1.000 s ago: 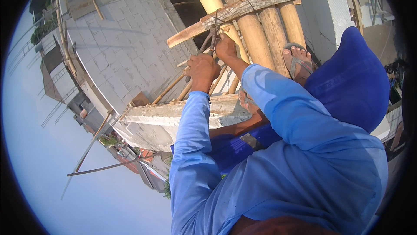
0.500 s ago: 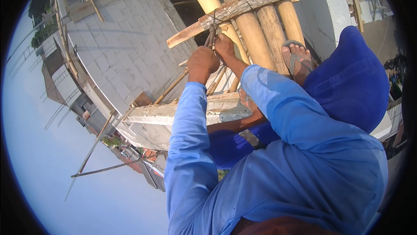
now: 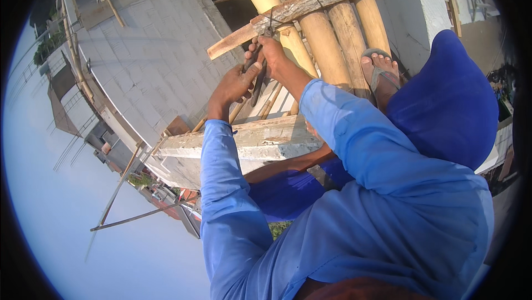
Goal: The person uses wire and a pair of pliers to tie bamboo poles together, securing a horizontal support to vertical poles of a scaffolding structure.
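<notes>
Both my hands are on dark metal pincers (image 3: 257, 86) below a rough wooden plank (image 3: 293, 10). My right hand (image 3: 275, 59) is closed round the tool near its upper end, just under the plank. On the left, my left hand (image 3: 234, 85) is closed on a handle, thumb on top. The pincers' jaws meet a dark tie wire (image 3: 271, 21) looped over the plank; their exact grip on it is too small to tell. Several thick bamboo poles (image 3: 318, 28) run under the plank, lashed to it.
My sandalled foot (image 3: 382, 72) stands on the bamboo. A concrete ledge (image 3: 249, 139) crosses in front of me, and a grey block wall (image 3: 138, 50) rises on the left. Beyond it are open sky, thin crossed poles (image 3: 119, 189) and rooftops far below. A white wall (image 3: 407, 17) stands at right.
My left hand has moved left and down, turning so its thumb and fingers show. My right hand has shifted slightly left and up, and more of the pincers' handles is visible.
</notes>
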### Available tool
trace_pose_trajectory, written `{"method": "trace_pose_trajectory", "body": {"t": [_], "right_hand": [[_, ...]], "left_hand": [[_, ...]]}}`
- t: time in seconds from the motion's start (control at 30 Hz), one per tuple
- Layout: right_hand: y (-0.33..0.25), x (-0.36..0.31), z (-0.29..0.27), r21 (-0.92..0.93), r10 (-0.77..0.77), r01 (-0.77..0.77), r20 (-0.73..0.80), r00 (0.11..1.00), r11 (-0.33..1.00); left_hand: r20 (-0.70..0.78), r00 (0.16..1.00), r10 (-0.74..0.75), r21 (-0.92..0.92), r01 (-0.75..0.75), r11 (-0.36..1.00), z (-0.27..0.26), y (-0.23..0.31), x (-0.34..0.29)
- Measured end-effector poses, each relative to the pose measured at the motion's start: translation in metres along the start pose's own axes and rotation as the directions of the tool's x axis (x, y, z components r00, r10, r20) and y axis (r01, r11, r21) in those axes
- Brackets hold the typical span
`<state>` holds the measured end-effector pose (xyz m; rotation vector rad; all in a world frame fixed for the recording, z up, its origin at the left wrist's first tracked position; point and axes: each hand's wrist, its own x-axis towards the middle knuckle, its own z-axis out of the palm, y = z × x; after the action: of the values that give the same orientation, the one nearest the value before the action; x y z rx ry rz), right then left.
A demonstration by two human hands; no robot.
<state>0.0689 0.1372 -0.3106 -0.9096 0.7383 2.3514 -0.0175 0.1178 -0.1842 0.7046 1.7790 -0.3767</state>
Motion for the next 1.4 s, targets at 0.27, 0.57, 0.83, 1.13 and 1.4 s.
{"method": "trace_pose_trajectory", "body": {"t": [0.27,0.57,0.83,1.13,1.4], "right_hand": [[0.019,0.027,0.034,-0.224,-0.143,0.049,-0.426,0.893,0.973],[0.010,0.017,0.020,-0.654,0.038,-0.190,-0.239,0.970,0.732],[-0.006,-0.010,-0.030,-0.226,0.176,-0.148,0.107,0.979,0.963],[0.017,0.005,0.028,0.084,0.036,-0.022,-0.167,0.985,0.996],[0.036,0.030,0.042,0.029,-0.050,0.067,-0.401,0.915,0.997]], "left_hand": [[-0.438,0.885,0.158,0.669,0.202,0.716,-0.004,-0.020,0.022],[-0.379,0.886,0.269,0.598,0.012,0.801,-0.028,-0.076,0.087],[0.400,0.838,0.373,-0.885,0.247,0.395,0.056,-0.060,0.030],[-0.268,0.963,-0.017,0.335,0.110,0.936,0.002,0.012,-0.021],[-0.385,0.913,0.138,0.623,0.147,0.768,-0.010,-0.026,0.019]]}}
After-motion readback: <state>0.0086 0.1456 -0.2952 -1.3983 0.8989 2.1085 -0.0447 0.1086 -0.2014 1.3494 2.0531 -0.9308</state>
